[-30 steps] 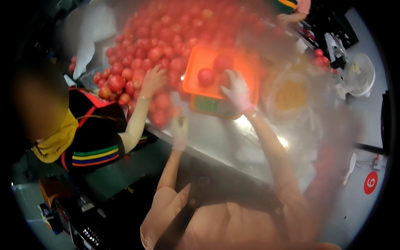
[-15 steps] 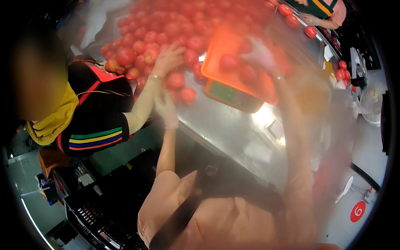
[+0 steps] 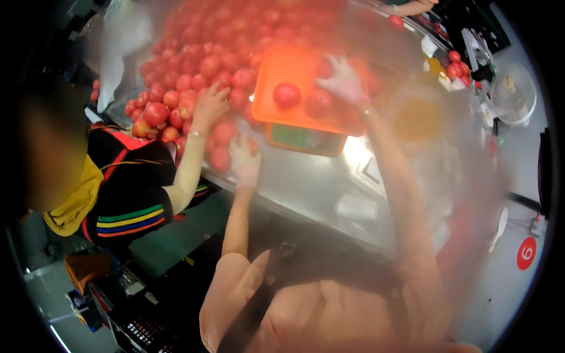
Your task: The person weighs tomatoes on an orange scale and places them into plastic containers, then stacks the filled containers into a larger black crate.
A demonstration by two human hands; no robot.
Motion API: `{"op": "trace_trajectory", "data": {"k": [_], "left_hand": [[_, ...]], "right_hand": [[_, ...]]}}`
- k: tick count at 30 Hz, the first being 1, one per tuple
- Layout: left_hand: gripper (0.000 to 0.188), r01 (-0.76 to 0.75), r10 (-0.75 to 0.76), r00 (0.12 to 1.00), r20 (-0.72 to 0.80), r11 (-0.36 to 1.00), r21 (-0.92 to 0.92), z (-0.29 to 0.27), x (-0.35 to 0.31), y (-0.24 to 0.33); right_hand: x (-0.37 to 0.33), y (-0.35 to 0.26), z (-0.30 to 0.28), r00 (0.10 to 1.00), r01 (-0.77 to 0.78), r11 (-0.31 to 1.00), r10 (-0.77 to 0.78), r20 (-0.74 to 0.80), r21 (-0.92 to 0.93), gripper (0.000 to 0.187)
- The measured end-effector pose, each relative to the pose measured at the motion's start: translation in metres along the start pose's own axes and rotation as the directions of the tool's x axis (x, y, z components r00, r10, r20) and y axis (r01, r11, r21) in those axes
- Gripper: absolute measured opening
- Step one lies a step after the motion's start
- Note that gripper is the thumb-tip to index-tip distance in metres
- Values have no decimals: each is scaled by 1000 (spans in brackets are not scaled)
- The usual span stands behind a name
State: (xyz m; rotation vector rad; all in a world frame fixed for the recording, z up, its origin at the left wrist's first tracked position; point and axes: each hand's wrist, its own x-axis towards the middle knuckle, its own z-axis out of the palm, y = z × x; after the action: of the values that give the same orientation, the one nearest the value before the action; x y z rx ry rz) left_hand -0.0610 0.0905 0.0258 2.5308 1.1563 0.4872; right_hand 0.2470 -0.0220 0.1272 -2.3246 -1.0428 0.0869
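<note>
My left hand (image 3: 243,162), in a pale glove, is at the near edge of the tomato heap, its fingers curled around a tomato (image 3: 252,146) that shows partly between them. Another loose tomato (image 3: 220,159) lies just left of it. An orange basket (image 3: 300,120) holds a few tomatoes, one plainly visible tomato (image 3: 286,95) near its middle. Over the basket's right side is my gloved right hand (image 3: 344,82), fingers spread beside a tomato (image 3: 319,103). Haze blurs whether it touches that tomato. Below the basket shows an orange-rimmed container with green inside (image 3: 303,139).
A large heap of tomatoes (image 3: 194,70) covers the far left of the metal table (image 3: 282,182). At left, a co-worker's hand (image 3: 210,109) rests at the heap. Another person's arm (image 3: 412,7) shows at the far right. A white fan (image 3: 511,88) stands right.
The view has shifted, moving most things left. My left hand has moved right, away from the heap, with a tomato at its fingers. My right hand stays over the basket, fingers spread.
</note>
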Motion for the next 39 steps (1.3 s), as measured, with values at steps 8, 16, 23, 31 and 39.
{"op": "trace_trajectory", "data": {"k": [8,16,23,31,39], "left_hand": [[62,-102,102,995,-11,984,-143,-12,-6,-2],[61,-155,143,987,-76,968,-199,-24,-18,7],[51,66,-162,973,-167,880,-470,-59,-32,-17],[31,132,-228,972,-55,724,-677,-64,-63,4],[59,115,406,610,680,804,-583,-9,-124,108]], "right_hand": [[3,34,8,960,-162,446,277,36,880,71],[-11,27,7,988,131,937,-97,-121,324,50],[-15,43,-40,933,0,870,177,-313,493,44],[28,14,9,988,125,945,-146,47,303,75],[-54,21,-44,984,-2,752,120,-134,659,71]]}}
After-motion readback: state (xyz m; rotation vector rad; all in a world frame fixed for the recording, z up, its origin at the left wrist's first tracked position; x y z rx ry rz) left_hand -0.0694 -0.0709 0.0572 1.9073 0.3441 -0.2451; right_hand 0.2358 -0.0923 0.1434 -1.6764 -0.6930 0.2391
